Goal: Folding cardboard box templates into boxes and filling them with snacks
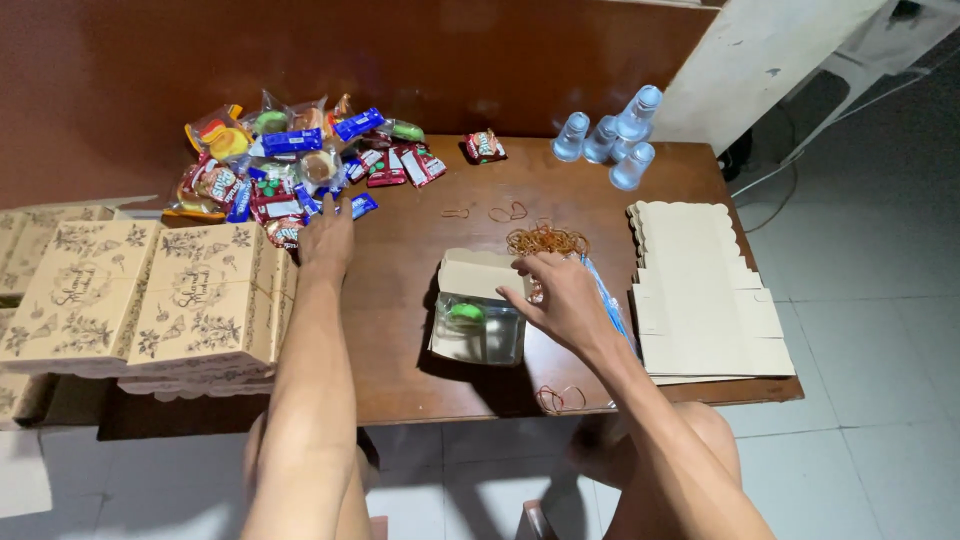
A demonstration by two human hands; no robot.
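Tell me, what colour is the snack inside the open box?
Green snack, in the head view.

1 head-worn view, steeply down from above, close over brown table [420, 380], facing wall

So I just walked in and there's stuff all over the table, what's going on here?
A person sits at a wooden table. Their left hand reaches into a pile of wrapped snacks. Their right hand rests on the flap of a small open box holding a green treat. Rubber bands and flat boxes lie nearby.
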